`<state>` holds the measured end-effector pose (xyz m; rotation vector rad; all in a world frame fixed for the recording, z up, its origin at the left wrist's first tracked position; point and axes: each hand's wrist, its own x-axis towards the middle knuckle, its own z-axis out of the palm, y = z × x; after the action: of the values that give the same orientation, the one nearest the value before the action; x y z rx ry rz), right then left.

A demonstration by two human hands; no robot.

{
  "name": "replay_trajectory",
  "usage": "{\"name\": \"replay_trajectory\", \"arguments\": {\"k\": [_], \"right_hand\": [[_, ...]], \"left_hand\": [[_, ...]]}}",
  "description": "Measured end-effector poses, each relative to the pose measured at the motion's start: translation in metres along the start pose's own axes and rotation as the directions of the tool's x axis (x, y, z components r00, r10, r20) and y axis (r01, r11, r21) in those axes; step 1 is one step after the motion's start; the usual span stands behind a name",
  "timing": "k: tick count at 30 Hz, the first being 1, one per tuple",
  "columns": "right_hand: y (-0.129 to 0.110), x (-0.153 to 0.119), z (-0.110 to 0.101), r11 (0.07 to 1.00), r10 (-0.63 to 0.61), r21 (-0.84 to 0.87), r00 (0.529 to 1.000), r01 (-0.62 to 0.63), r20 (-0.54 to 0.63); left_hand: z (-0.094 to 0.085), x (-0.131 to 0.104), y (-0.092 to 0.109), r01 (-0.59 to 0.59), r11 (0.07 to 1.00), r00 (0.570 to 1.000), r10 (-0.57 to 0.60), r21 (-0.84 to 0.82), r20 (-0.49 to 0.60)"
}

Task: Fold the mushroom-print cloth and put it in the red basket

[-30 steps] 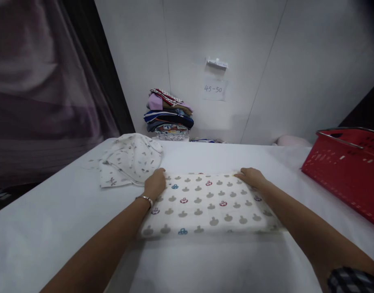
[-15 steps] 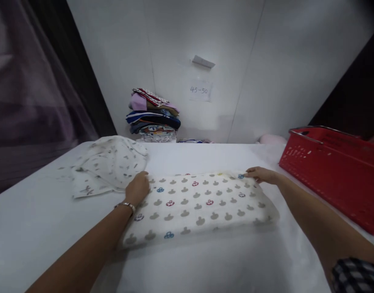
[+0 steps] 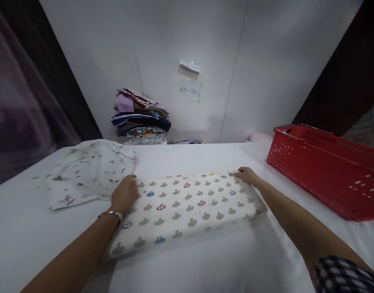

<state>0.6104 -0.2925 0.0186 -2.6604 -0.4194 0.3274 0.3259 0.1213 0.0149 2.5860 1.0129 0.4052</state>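
A folded white cloth (image 3: 183,207) printed with grey, red and blue mushroom-like shapes lies lengthwise in front of me on the white-covered table. My left hand (image 3: 125,193), with a bracelet at the wrist, is closed on its far left corner. At the far right corner my right hand (image 3: 247,176) pinches the cloth between thumb and fingers. The near edge of the cloth appears slightly raised off the surface. Close beyond my left hand rests a crumpled white cloth (image 3: 92,171) with small leaf-like prints.
A red plastic basket (image 3: 324,167) with a metal handle stands at the right. At the back, a stack of folded clothes (image 3: 141,116) leans near the wall, beside a paper label (image 3: 189,91) reading 45-50. A dark curtain (image 3: 28,89) hangs at the left.
The whole view has shifted, so most things sit further left in the picture. Both hands keep hold of the printed cloth, which looks much the same.
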Motion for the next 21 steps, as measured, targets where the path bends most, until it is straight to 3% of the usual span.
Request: {"name": "replay_trajectory", "arguments": {"k": [3,8,11,14,17,19,21], "right_hand": [[0.001,-0.003,-0.001,0.997,-0.035,-0.063,0.999,0.034,-0.015],[-0.009,-0.003,-0.004,0.988,-0.073,-0.133,0.996,0.08,0.056],[-0.019,0.0,-0.004,0.991,-0.07,-0.109,0.995,0.077,0.07],[-0.03,0.004,-0.001,0.992,-0.086,-0.092,0.995,0.09,0.045],[-0.039,0.009,0.002,0.984,-0.155,-0.082,0.986,0.16,0.063],[-0.042,0.012,0.003,0.977,-0.196,-0.065,0.978,0.201,0.077],[-0.043,0.013,0.002,0.974,-0.216,-0.046,0.973,0.22,0.084]], "left_hand": [[-0.001,-0.004,0.004,0.009,0.999,1.0,-0.008,0.04,-0.025],[-0.008,-0.004,0.011,0.036,0.987,0.995,-0.051,0.156,0.091],[-0.015,0.001,0.016,0.018,0.979,0.995,-0.038,0.201,0.095],[-0.015,0.004,0.028,-0.182,0.96,0.983,0.169,0.214,0.075],[-0.007,0.004,0.047,-0.446,0.882,0.89,0.421,0.151,0.174],[0.0,0.005,0.059,-0.52,0.846,0.838,0.479,0.115,0.261],[0.007,0.007,0.067,-0.54,0.835,0.817,0.487,0.11,0.308]]}}
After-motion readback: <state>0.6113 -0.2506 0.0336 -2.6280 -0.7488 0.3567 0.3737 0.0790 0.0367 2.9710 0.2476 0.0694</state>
